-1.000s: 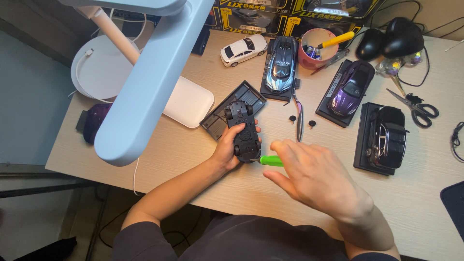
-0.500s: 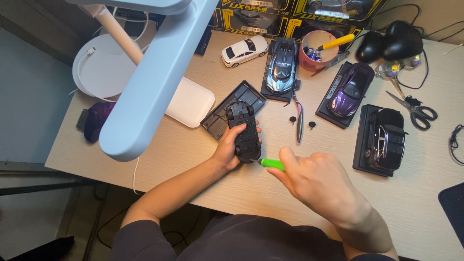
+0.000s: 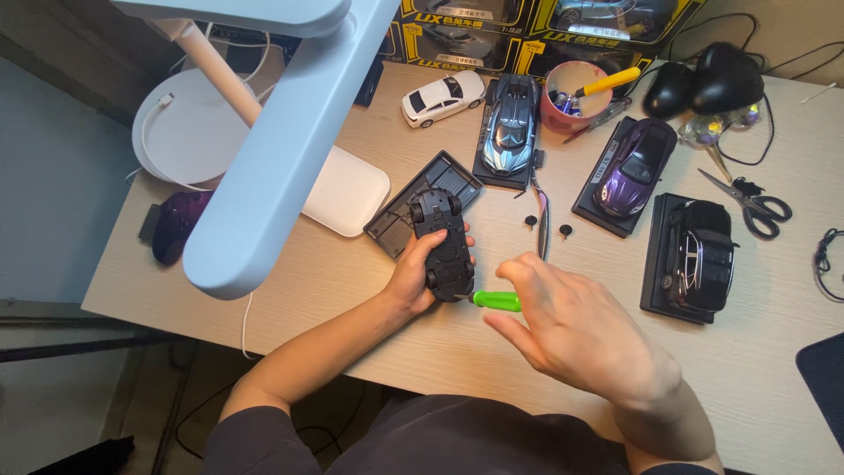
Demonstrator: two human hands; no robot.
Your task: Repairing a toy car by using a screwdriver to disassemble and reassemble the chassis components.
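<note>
The pale blue lamp arm crosses the upper left of the view and hides part of the white round base and of the white rounded case behind it. The yellow-and-black boxes along the far edge are cut off by the frame, as is the dark pad at the right. The tip of the green-handled screwdriver cannot be made out where it meets the car, and most of its handle is covered by the right hand. The black toy car is held underside up over the near part of the light wood-grain table, its matt plastic chassis and four wheels showing. The left hand is clamped on the car from its left side, thumb wrapped over the near end, the other fingers hidden beneath. The right hand's fingers are curled together on the screwdriver handle, the index finger extended along it. Just beyond the car lies a dark ribbed plastic tray. Two small black knobs lie on the table beside a thin dark rod. Further back stand a blue-grey model car, a glossy purple model car and a black model car, each on a black plinth.
</note>
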